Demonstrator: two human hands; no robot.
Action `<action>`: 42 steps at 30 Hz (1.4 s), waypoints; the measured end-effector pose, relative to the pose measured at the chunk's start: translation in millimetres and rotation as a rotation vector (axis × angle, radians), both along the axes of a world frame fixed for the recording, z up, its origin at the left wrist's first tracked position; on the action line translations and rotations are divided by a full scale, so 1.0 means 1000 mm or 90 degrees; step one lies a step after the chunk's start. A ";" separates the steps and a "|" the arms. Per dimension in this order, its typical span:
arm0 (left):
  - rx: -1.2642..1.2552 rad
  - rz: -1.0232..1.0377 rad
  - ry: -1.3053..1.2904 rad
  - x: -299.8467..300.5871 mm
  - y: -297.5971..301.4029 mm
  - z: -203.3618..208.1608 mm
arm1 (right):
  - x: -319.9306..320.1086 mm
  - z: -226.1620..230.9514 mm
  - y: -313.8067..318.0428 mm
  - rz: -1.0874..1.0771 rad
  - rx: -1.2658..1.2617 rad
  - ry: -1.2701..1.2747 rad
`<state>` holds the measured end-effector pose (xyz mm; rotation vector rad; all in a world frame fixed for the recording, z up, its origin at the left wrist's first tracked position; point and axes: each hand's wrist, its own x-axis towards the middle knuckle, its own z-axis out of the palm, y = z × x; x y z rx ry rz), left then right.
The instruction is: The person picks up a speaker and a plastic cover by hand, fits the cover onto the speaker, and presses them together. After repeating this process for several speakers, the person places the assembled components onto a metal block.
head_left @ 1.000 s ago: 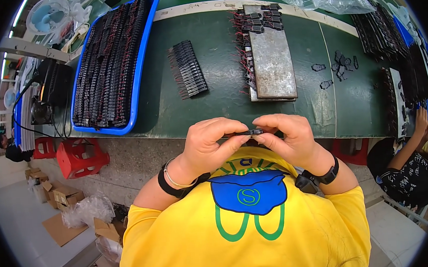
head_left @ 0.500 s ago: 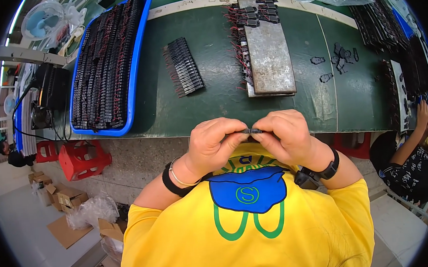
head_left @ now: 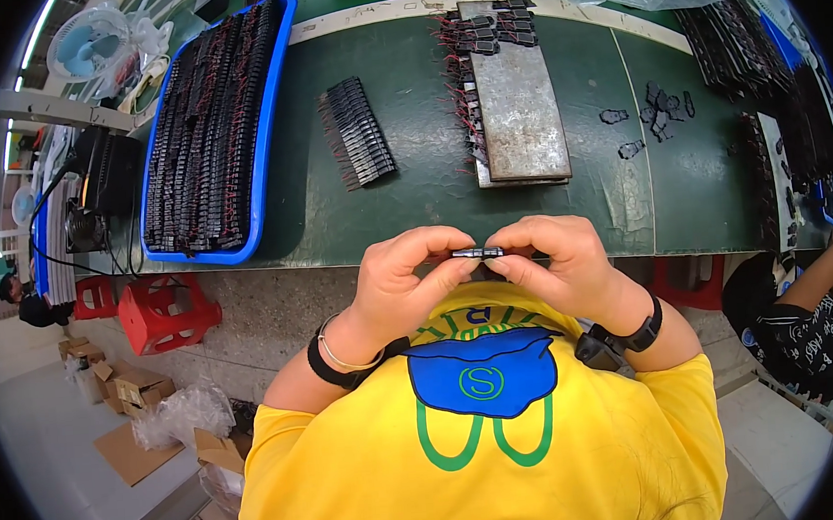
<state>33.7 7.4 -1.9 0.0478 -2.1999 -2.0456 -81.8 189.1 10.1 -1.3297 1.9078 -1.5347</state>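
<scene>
Just off the table's near edge, I hold a small, flat black plastic part (head_left: 478, 253) level between both hands. My left hand (head_left: 406, 272) pinches its left end with thumb and fingertips. The right end is pinched the same way by my right hand (head_left: 559, 258). Past my hands lies a slanted row of black parts with thin red wires (head_left: 359, 134). Farther right is a rusty metal plate (head_left: 522, 117), with more wired black parts (head_left: 478, 38) along its left side and far end. Loose flat black pieces (head_left: 659, 113) are scattered to the plate's right.
A blue tray (head_left: 260, 208) packed with wired black parts stands at the table's left. Stacked black parts (head_left: 730, 45) fill the far right, near a co-worker in a black shirt (head_left: 799, 339). Red stools (head_left: 164, 311) and cardboard boxes (head_left: 135, 384) are on the floor at left.
The black part has shifted slightly left and turned, so more of its lighter edge shows between my fingers. My hands stay pinched on it. At right, the co-worker's arm has moved.
</scene>
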 end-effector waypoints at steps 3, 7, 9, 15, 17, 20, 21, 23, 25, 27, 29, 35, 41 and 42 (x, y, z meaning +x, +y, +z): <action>-0.171 -0.001 0.098 -0.001 -0.001 0.003 | 0.001 -0.008 0.002 -0.011 -0.007 0.029; -0.163 -0.002 0.102 -0.001 0.001 0.006 | 0.002 -0.008 0.003 -0.008 -0.001 0.043; -0.108 0.005 0.075 -0.001 0.002 0.004 | 0.005 -0.011 0.003 -0.006 0.004 -0.020; 0.073 0.011 -0.015 0.000 0.004 -0.001 | 0.011 -0.013 0.003 0.000 0.037 -0.279; 0.113 0.008 -0.020 -0.001 0.004 -0.003 | 0.012 -0.014 0.002 0.002 0.037 -0.292; 0.192 0.000 -0.030 -0.002 0.005 -0.004 | 0.013 -0.014 0.002 0.005 0.037 -0.318; 0.198 -0.001 -0.052 -0.002 0.005 -0.002 | 0.014 -0.013 0.002 -0.002 0.031 -0.315; 0.210 -0.001 -0.095 -0.003 0.006 0.001 | 0.014 -0.013 0.001 -0.017 0.018 -0.311; 0.213 -0.001 -0.088 -0.003 0.006 0.001 | 0.014 -0.015 0.001 -0.018 0.016 -0.275; 0.220 0.001 -0.075 -0.003 0.007 0.001 | 0.013 -0.017 0.002 -0.019 0.012 -0.202; 0.204 0.005 -0.067 -0.002 0.007 0.001 | 0.011 -0.015 0.001 -0.015 0.010 -0.147; 0.101 0.010 -0.020 -0.003 0.005 -0.002 | 0.009 -0.015 -0.003 -0.037 -0.037 -0.013; 0.076 0.010 0.009 -0.003 0.004 -0.005 | 0.011 -0.014 -0.004 -0.029 -0.029 -0.074; 0.063 0.013 0.024 -0.003 0.004 -0.005 | 0.010 -0.012 -0.003 -0.018 -0.019 -0.069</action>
